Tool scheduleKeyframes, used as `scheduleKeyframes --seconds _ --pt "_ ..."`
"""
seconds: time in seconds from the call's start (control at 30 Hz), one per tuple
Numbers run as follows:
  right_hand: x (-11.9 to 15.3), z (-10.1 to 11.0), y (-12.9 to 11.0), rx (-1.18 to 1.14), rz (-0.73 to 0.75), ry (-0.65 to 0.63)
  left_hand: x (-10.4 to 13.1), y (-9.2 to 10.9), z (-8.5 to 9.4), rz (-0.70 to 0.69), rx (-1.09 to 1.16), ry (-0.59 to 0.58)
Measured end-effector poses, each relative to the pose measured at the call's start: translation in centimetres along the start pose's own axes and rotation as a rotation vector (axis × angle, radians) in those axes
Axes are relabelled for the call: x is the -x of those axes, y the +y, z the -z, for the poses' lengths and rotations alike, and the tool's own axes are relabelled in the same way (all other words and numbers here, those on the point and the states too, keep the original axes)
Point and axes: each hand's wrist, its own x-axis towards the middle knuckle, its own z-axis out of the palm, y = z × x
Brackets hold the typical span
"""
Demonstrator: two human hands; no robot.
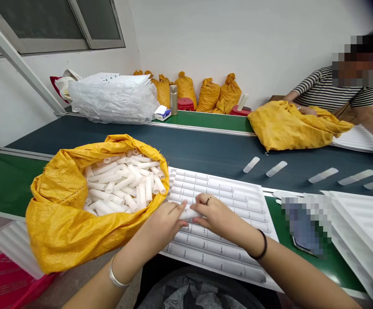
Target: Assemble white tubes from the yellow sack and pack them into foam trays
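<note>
Between my two hands is a short white tube (190, 213), pinched at its ends by thumbs and fingers. My left hand (164, 223) grips its left end, and my right hand (215, 213), with a ring on one finger, grips the right end. Beneath them lies a white ribbed tray (273, 234), with rows of white tubes (206, 257) bearing small dark print in its grooves. Left of the tray stands a yellow woven sack (57, 231), its mouth wide, full of loose white tubes (122, 182). My fingers partly cover the held tube.
Several capped tubes (320, 175) lie on the dark conveyor belt (206, 148). A phone (305, 231) and stacked white trays (360, 231) are at right. Across the belt, a person (328, 88) handles a yellow sack (289, 126). A plastic-wrapped bundle (112, 98) sits at back left.
</note>
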Motion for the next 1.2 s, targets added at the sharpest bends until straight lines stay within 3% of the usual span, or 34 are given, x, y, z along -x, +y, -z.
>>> scheduleKeyframes --seconds 0.07,0.13,0.2,0.23,0.33,0.4,0.53,0.67,0.77,0.87,0.93,1.1,1.2 --pt "-1.7 0.2 2.9 0.155 -0.218 0.035 -0.3 -2.8 0.4 0.131 -0.101 0.016" --pt "-3.3 1.3 6.8 0.224 -0.506 0.131 -0.4 -6.3 1.4 0.383 -0.252 0.089" --pt "-4.5 2.8 10.8 0.255 -0.687 0.173 -0.1 -9.8 2.8 0.671 -0.411 0.074" --pt "-4.8 3.5 12.6 0.262 -0.760 0.165 0.2 -11.3 3.4 0.744 -0.436 0.053" --pt "-4.8 4.6 16.4 0.257 -0.926 0.080 1.1 -14.2 4.5 0.797 -0.415 -0.044" --pt "-4.3 4.8 17.4 0.258 -0.980 0.019 1.6 -14.9 4.7 0.789 -0.392 -0.079" --pt "-2.5 4.8 16.9 0.311 -0.998 -0.050 1.5 -13.2 5.0 0.730 -0.330 -0.029" --pt "0.2 4.4 15.1 0.282 -0.846 -0.156 0.7 -8.8 4.6 0.622 0.004 0.209" --pt "1.9 4.1 13.8 0.267 -0.719 -0.163 0.0 -5.5 3.5 0.549 0.213 0.275" --pt "2.9 4.3 11.6 0.296 -0.669 -0.079 -0.9 -3.2 2.4 0.490 0.411 0.307" --pt "3.1 4.2 9.2 0.176 -0.606 0.030 -1.5 -2.0 1.8 0.435 0.498 0.282" --pt "3.0 3.1 2.6 -0.500 -0.240 0.273 -2.5 0.1 1.3 0.213 0.383 0.126" --pt "2.6 3.1 0.9 -0.475 -0.095 0.313 -2.6 0.7 1.5 0.142 0.314 0.095"
